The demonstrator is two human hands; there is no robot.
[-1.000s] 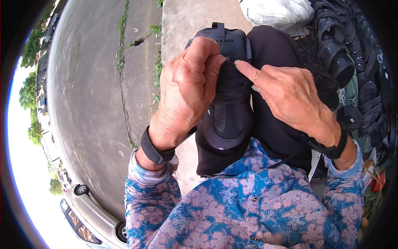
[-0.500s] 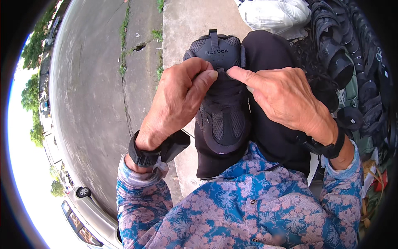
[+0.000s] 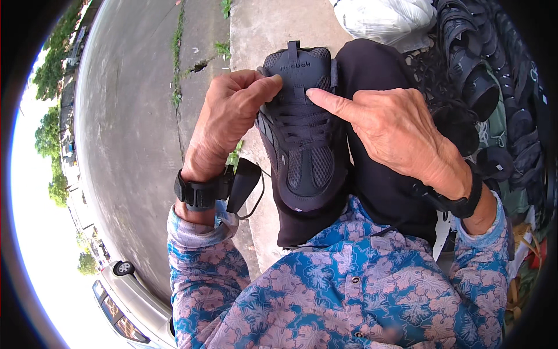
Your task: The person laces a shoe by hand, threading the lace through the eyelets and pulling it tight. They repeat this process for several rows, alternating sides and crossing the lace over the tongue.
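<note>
A black lace-up sneaker [image 3: 311, 168] rests on my lap, toe toward me and tongue [image 3: 296, 78] pointing away. Its laces [image 3: 305, 125] cross the middle in rows. At the left edge of the tongue, my left hand [image 3: 232, 110] is closed, thumb pressed against the curled fingers; whatever is in the pinch is hidden. My right hand [image 3: 398, 128] comes in from the right with its index finger stretched out, the tip at the small lace loop [image 3: 299, 94] on the tongue. Its other fingers are folded loosely and partly hidden, and nothing shows in them.
Dark shoes [image 3: 474, 87] are piled in rows along the right. Beyond my knee lies a stuffed white plastic bag [image 3: 386, 20]. A concrete ledge [image 3: 279, 23] runs beside cracked pavement [image 3: 133, 116] on the left, where a silver car [image 3: 131, 302] stands.
My left hand has moved left and slightly away from me, from the lace loop to the tongue's edge, uncovering more lacing. My right fingertip has shifted slightly left; the shoe has tilted a little.
</note>
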